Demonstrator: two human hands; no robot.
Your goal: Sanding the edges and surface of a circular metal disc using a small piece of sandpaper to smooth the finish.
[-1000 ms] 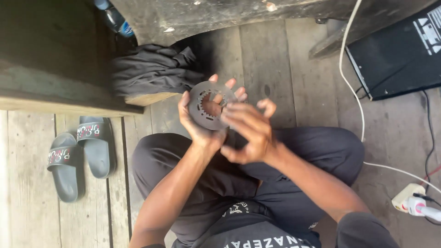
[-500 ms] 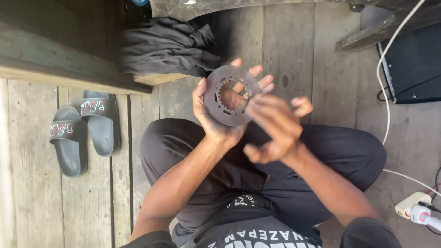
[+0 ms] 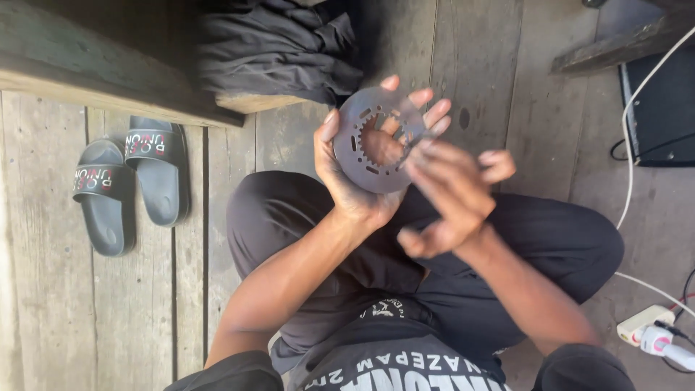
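Note:
My left hand [image 3: 355, 188] holds a dark round metal disc [image 3: 362, 159] with a toothed centre hole and slots, cupped in the palm with fingers showing behind it. My right hand [image 3: 449, 192] is at the disc's right edge, its fingertips touching the rim; it is blurred. Both hands are raised over my crossed legs in black trousers [image 3: 521, 239].
A pair of black slide sandals [image 3: 130, 185] lies on the wooden plank floor [image 3: 145, 304] at left. Dark cloth [image 3: 275, 51] is bundled on a wooden bench edge [image 3: 108, 87]. A black box [image 3: 662, 108], a white cable [image 3: 630, 166] and a power strip [image 3: 648, 326] sit at right.
The view has shifted so the hands and disc sit more to the right. My right hand has moved along the disc's right edge; the left hand keeps its hold.

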